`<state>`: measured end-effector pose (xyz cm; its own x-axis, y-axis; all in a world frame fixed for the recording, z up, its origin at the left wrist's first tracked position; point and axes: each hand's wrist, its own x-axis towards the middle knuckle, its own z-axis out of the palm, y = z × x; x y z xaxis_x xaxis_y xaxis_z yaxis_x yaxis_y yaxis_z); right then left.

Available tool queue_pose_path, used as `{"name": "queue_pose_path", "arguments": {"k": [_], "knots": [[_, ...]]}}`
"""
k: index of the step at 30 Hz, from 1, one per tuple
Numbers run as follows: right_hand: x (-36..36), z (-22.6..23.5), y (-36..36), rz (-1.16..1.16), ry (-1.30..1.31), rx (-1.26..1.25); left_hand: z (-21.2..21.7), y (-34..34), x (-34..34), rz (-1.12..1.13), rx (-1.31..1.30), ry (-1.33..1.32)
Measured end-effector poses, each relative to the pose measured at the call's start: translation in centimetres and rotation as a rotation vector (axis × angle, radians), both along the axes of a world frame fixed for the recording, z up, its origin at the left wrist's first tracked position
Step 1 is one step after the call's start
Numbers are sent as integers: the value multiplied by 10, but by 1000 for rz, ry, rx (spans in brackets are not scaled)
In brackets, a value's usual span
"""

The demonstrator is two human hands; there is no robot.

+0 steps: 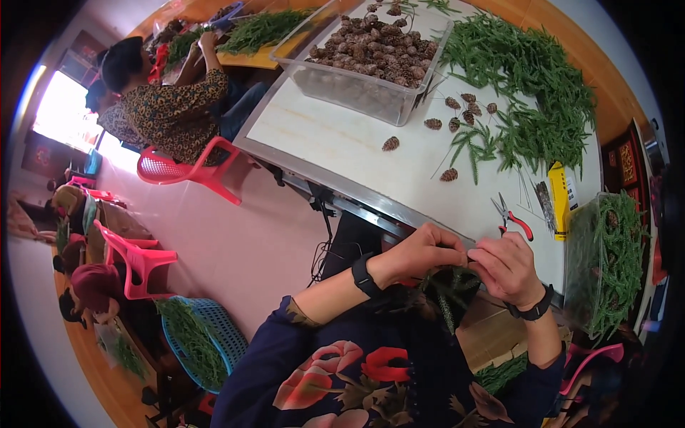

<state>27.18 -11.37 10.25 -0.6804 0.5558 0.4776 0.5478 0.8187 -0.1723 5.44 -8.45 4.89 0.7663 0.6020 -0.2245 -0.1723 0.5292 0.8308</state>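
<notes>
Head view: dark green sprig [451,289] between both hands [464,260].

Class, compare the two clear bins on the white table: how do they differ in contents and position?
The far bin holds brown pine cones; the near bin holds green sprigs with a few cones mixed in. The far bin sits at the table's far side, out of arm's reach; the near bin stands at the person's right, beside the right hand. Both are clear plastic.
</notes>
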Motion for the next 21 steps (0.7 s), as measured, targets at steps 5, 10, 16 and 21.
{"name": "queue_pose_path", "arguments": {"k": [5,10,16,21], "knots": [[9,-2,-7,47,-146,144,3,0,2,-7,-24,-19],[5,1,-10,40,-171,160,12,-3,0,-10,123,88],[-7,-1,-16,-203,74,-362,1,-12,8,333,1132,397],[-5,-6,-19,-309,189,-518,-5,-8,6,363,1020,320]]}}
